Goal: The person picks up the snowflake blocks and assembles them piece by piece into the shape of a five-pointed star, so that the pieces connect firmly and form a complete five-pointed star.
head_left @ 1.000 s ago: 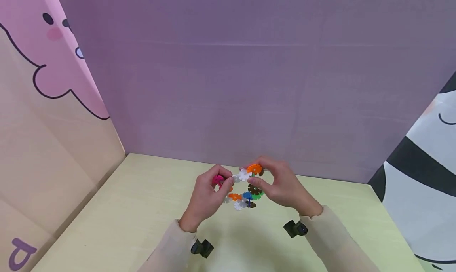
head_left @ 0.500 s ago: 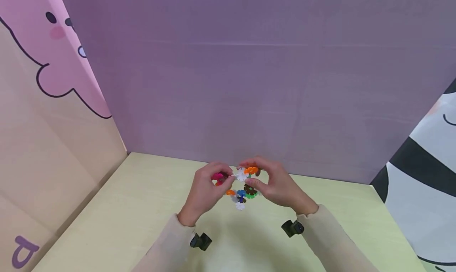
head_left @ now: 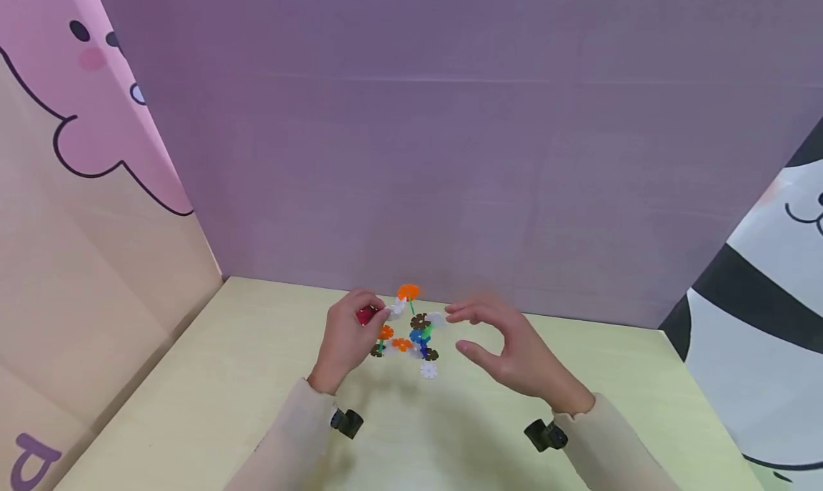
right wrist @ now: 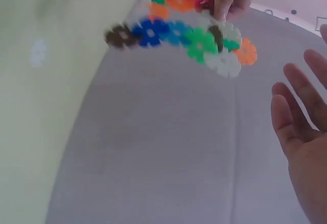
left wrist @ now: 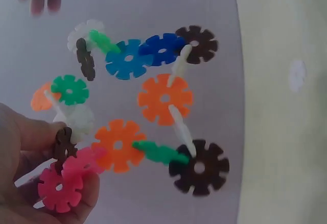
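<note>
A chain of interlocking snowflake discs [head_left: 420, 336] hangs over the table in orange, brown, blue, green, white and pink. My left hand [head_left: 343, 337] pinches it by the brown and pink discs, the pink ones [left wrist: 60, 189] lying against the fingers in the left wrist view. To the right, my right hand [head_left: 514, 348] is apart from the chain, thumb and fingers spread with nothing between them. Its fingers also show in the right wrist view beside the chain's white disc [right wrist: 223, 66]. One loose white disc [head_left: 429, 370] lies on the table below.
The pale yellow table [head_left: 225, 384] meets a purple backdrop [head_left: 411, 134] just behind the hands. A panel with a pink cartoon figure [head_left: 122, 141] stands left, and a black-and-white cartoon panel [head_left: 759, 334] right. Small black cameras [head_left: 347, 423] sit at both wrists.
My right hand has let go of the chain's white and orange end and moved away right. My left hand has shifted left with the chain, whose orange end disc now stands up freely.
</note>
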Demonstrator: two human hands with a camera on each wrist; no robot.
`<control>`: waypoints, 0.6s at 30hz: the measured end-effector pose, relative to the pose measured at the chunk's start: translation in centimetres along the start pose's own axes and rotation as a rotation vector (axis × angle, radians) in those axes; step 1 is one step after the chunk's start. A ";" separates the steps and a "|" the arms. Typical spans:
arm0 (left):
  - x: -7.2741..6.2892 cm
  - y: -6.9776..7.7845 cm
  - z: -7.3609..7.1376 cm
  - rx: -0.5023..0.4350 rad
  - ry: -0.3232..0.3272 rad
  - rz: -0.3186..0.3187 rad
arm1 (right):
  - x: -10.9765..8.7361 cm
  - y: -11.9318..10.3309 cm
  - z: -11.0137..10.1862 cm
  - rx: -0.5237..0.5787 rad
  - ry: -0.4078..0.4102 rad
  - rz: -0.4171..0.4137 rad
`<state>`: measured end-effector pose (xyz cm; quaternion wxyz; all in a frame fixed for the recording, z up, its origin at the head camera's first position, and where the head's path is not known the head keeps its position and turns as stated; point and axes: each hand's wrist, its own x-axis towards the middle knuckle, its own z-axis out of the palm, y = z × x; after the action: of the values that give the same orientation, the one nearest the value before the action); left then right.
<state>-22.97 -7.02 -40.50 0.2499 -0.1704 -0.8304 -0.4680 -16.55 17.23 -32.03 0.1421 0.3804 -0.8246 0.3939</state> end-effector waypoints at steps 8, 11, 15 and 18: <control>0.5 -2.0 -0.5 0.024 0.011 -0.102 | -2.6 4.9 3.6 0.057 -0.102 0.029; 0.6 -2.5 -0.7 0.021 0.013 -0.113 | -3.1 6.8 5.7 0.063 -0.212 0.114; 0.7 -2.9 -0.5 0.010 0.024 -0.114 | -3.7 9.0 8.5 -0.019 -0.287 0.282; 0.7 -3.0 -0.3 0.004 0.023 -0.121 | -4.3 10.5 10.2 -0.115 -0.308 0.368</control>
<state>-25.01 -8.73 -42.01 0.2309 -0.1138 -0.8373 -0.4824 -20.77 15.90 -46.62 -0.0382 0.2706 -0.9130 0.3030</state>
